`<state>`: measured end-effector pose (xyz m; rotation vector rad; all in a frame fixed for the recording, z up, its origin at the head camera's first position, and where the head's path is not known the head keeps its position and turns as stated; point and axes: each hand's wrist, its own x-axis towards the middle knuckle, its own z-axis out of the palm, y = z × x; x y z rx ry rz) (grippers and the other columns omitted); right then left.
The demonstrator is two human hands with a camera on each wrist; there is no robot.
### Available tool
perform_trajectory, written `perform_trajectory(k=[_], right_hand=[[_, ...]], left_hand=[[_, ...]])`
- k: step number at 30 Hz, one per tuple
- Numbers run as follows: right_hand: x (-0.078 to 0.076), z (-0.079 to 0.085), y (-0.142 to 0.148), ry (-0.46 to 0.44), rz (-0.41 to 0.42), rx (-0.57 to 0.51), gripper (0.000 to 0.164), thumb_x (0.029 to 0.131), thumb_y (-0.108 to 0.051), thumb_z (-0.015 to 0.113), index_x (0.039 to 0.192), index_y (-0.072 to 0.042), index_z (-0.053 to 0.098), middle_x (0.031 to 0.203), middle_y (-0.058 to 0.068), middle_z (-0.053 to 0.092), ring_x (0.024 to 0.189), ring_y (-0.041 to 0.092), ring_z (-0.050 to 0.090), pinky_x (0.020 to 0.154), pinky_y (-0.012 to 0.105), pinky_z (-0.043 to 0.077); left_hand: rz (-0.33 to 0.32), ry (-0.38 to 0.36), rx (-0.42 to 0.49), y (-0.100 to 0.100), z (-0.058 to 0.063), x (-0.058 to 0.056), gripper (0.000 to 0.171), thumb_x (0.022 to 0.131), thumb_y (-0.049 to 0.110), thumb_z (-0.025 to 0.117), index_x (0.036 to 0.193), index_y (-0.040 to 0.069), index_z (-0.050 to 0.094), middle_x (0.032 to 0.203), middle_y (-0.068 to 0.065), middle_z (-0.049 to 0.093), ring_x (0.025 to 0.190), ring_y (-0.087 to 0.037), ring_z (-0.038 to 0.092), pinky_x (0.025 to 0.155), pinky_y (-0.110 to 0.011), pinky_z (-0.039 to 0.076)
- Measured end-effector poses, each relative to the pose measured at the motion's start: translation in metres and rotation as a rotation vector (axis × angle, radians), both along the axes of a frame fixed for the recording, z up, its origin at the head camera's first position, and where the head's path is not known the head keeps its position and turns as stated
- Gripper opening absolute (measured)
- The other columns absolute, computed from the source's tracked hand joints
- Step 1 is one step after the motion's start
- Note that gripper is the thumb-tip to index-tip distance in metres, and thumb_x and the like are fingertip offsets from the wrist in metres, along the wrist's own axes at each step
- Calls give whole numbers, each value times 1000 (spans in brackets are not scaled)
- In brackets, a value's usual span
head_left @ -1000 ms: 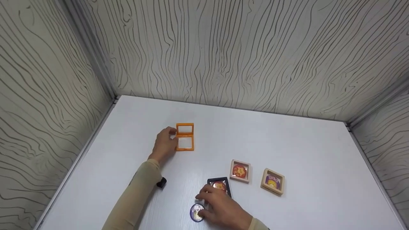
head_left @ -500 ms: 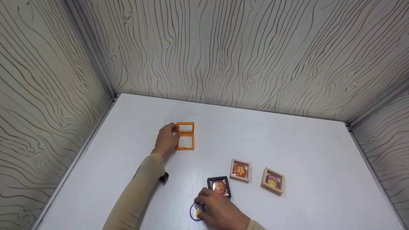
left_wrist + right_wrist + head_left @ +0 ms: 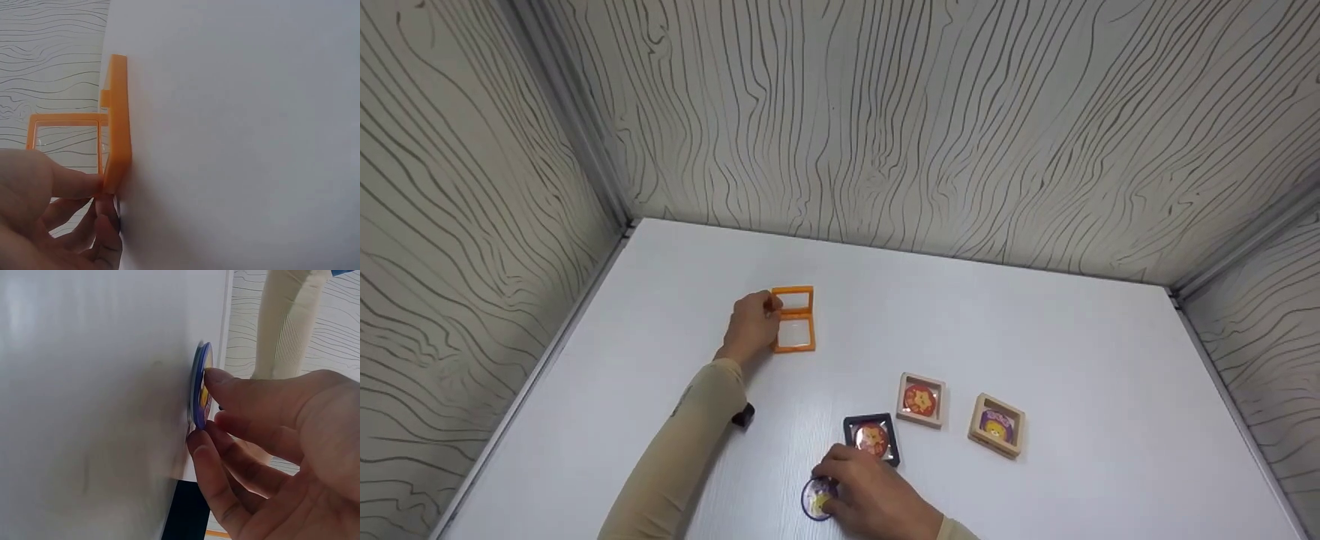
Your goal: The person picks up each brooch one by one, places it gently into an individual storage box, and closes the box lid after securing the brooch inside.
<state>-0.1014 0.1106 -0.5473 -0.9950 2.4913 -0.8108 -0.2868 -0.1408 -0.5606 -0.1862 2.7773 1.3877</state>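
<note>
An open orange hinged display frame (image 3: 795,349) with clear panes lies toward the table's far left in the head view. My left hand (image 3: 751,326) pinches its left side near the hinge; in the left wrist view thumb and fingers meet at the orange frame's (image 3: 120,124) lower end, with one panel raised. Close to the near edge, my right hand (image 3: 877,495) pinches a round purple-rimmed badge (image 3: 812,501). In the right wrist view its thumb presses the badge's (image 3: 202,391) face while fingertips touch the rim. The badge is at the table surface; whether it is lifted I cannot tell.
Just beyond my right hand is a black frame (image 3: 849,431) with a red round badge inside. To its right lie two pale wooden frames (image 3: 919,422), one with a red star badge, the other (image 3: 994,444) with a purple and yellow one. Patterned walls (image 3: 840,135) enclose the white table.
My left fingers have moved slightly right, onto the orange frame's side. My right fingers have closed in on the badge's rim. The other frames have stayed in place.
</note>
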Motion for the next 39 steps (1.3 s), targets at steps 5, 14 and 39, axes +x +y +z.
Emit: perform_trajectory(k=[5, 14, 39], right_hand=[[1, -1, -1, 16, -2, -15, 29, 92, -16, 82, 120, -15, 78, 110, -9, 71, 98, -2, 63, 86, 23, 58], [-1, -1, -1, -24, -16, -25, 30, 89, -12, 83, 119, -16, 79, 106, -12, 67, 93, -4, 60, 82, 20, 56], [-10, 0, 7, -262, -44, -173, 17, 100, -13, 74, 113, -19, 82, 103, -14, 75, 94, -3, 67, 86, 21, 58]], left_hand=[[-14, -7, 1, -2, 2, 3, 11, 103, 6, 63, 112, 5, 70, 109, -9, 68, 99, -23, 58, 86, -38, 51], [-33, -39, 14, -1, 7, 10, 10, 102, 5, 64, 110, 7, 71, 113, -9, 69, 100, -23, 60, 86, -36, 53], [-75, -13, 11, -2, 1, 56, 8, 104, 4, 65, 106, 9, 71, 112, -7, 70, 101, -20, 63, 91, -41, 56]])
